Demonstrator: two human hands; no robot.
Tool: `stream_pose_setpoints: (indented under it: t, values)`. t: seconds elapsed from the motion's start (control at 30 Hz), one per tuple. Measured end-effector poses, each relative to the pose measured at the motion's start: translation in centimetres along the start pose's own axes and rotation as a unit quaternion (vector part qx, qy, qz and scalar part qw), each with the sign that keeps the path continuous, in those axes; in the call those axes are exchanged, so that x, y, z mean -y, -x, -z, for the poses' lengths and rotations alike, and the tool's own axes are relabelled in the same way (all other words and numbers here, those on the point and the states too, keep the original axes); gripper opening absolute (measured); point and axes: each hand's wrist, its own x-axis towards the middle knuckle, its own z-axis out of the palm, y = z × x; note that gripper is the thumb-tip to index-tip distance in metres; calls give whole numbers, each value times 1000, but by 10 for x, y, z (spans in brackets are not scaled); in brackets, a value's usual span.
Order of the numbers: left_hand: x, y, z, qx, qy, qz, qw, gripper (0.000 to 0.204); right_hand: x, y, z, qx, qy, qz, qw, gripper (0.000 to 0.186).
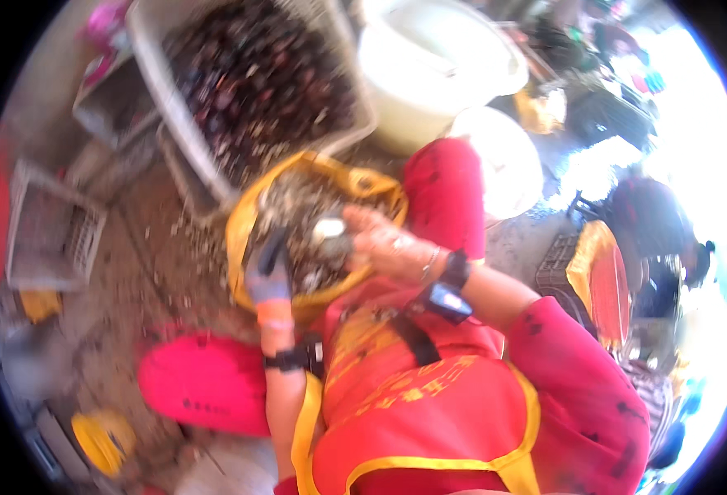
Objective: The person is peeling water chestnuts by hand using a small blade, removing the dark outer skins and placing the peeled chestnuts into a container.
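My left hand, in a greyish glove with an orange cuff, is closed around a short tool with a dark handle; its tip cannot be made out. Bare and with bent fingers, my right hand grips a shell with a bright white inside. Both hands are over a yellow-rimmed basket between my knees, which holds pale shells and bits. Beyond it, a large white crate is heaped with dark reddish-brown shellfish. Motion blurs the picture.
A big white tub stands behind my right knee, with a white round container beside it. An empty-looking crate is at left, near a yellow object. At right are a crate with yellow lining and another person.
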Motion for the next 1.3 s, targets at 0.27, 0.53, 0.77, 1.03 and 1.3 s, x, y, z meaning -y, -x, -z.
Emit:
stream_pose_setpoints:
  t: [0.27, 0.53, 0.77, 1.03, 1.3]
  values:
    - [-25, 5, -19, -12, 100, -16, 995, 22, -1, -14, 5, -60, -207, -121, 969, 25]
    - [-29, 9, -29, 16, -95, -175, 980, 23, -13, -9, 9, -107, -137, -24, 984, 26]
    - [-75, 18, -38, 11, -221, -310, 925, 18, -26, -19, 5, -185, -158, -32, 969, 18]
    - [-33, 12, -39, -32, 44, -106, 993, 22, -16, -18, -6, -136, -288, -96, 943, 18]
    - [-7, 8, -38, -33, 79, -72, 994, 22, -28, -16, -4, -156, -133, 29, 978, 22]
